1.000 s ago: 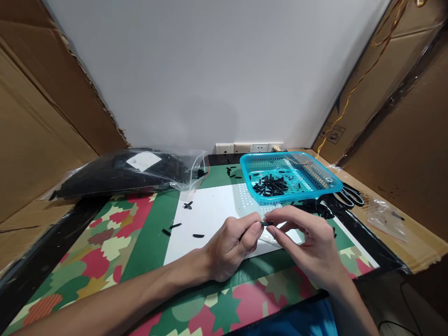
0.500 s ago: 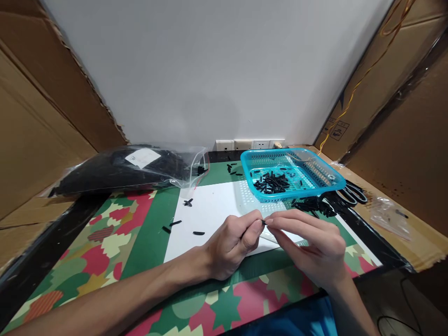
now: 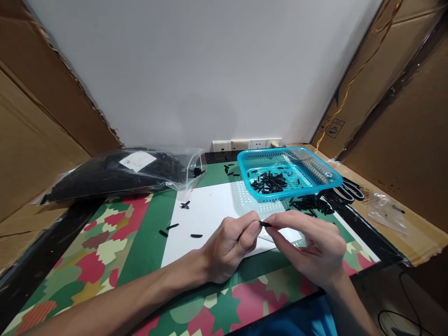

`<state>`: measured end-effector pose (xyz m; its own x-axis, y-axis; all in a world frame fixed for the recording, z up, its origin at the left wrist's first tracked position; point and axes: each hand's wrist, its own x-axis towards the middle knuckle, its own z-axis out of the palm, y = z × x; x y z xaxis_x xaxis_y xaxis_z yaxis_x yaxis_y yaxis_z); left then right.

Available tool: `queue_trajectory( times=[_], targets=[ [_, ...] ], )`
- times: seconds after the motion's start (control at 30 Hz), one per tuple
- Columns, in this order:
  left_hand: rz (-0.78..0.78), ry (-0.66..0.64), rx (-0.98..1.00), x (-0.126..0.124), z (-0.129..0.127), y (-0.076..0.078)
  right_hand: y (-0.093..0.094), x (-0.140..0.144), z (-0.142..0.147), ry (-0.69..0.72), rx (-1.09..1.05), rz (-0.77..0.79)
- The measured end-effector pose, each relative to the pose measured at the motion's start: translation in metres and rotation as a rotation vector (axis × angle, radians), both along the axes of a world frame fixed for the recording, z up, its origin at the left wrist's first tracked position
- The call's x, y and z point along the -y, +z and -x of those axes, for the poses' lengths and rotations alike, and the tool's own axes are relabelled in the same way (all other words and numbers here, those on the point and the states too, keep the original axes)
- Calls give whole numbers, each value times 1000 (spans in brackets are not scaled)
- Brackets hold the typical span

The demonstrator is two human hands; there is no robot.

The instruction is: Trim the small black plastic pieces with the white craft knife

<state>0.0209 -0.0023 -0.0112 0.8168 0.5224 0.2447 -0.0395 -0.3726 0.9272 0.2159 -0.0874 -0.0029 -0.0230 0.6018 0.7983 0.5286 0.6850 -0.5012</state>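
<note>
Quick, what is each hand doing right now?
Left hand: closed, pinching one end of a small black piece.
Right hand: closed, fingertips pinching the other end of the same piece.

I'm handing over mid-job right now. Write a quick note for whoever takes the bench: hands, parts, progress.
Left hand and right hand pinch one small black plastic piece between their fingertips, above the white sheet.
Blue plastic basket holds a heap of black pieces; more lie loose beside it and on the sheet.
Clear bag of black parts lies far left.
Loose pieces remain outside the basket.
</note>
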Motion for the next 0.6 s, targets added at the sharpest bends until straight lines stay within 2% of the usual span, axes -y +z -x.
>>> queue_trajectory(
  times=[0.27,0.4,0.6],
  targets=[
    [0,13,21,-1,-2,2,0,-1,-2,18,-13,23],
    [-20,13,17,-1,-1,2,-5,-1,-2,-11,-114,47],
    [-32,3,-3,0,-1,5,-6,0,-3,78,-283,157]
  ],
)
